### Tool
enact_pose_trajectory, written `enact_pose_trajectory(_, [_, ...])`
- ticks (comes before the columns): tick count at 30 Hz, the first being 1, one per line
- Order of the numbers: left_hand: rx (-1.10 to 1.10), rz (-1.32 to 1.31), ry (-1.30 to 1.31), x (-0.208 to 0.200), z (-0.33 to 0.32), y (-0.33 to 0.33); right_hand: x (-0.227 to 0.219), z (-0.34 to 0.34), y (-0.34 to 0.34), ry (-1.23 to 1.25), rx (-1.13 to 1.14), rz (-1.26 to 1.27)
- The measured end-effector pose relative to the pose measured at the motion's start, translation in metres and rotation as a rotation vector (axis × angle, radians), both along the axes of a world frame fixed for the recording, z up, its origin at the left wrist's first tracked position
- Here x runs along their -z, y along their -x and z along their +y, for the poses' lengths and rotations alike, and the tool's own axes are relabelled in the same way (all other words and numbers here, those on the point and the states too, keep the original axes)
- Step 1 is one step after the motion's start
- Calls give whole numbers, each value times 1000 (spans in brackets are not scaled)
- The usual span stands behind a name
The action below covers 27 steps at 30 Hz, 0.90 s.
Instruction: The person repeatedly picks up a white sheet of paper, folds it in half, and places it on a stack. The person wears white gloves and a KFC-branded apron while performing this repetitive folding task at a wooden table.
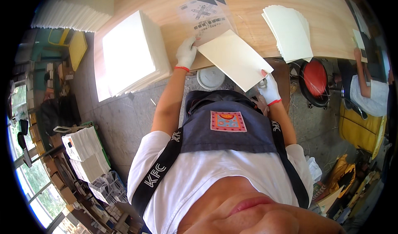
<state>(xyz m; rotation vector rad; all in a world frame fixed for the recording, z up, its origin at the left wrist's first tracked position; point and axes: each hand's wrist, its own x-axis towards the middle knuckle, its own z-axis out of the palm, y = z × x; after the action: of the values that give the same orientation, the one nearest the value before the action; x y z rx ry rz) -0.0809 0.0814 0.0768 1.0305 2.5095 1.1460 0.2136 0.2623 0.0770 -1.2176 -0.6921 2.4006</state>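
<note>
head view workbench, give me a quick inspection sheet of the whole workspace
surface: light wooden workbench, grain visible, bare in the middle.
job's things: cream rectangular card sheet overhanging the near edge; clear printed plastic sleeve lying flat beyond it.
clutter: tall block of white sheets at left, smaller fanned cream stack at right, round white tub below the bench edge.
grippers: white-gloved left hand on the card's far corner by the sleeve; white-gloved right hand pinching its near corner.
cables: nothing seen.
surroundings: red round stool, another person's arm far right, stacked boxes on the floor at left.
</note>
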Motion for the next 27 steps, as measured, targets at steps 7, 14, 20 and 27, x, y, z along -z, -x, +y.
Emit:
enact_pose_trajectory(7, [39, 92, -161, -15, 0, -36, -14, -34, 11, 3, 75, 82])
enact_pose_trajectory(14, [-393, -945, -1208, 53, 37, -92, -29, -48, 7, -67, 1, 57])
enact_pose_trajectory(20, [-185, -1090, -730, 103, 13, -105, -36, -51, 18, -111, -96, -130])
enact_pose_trajectory(27, [-383, -1520, -1034, 67, -6, -91, -19, -70, 27, -163, -135, -180])
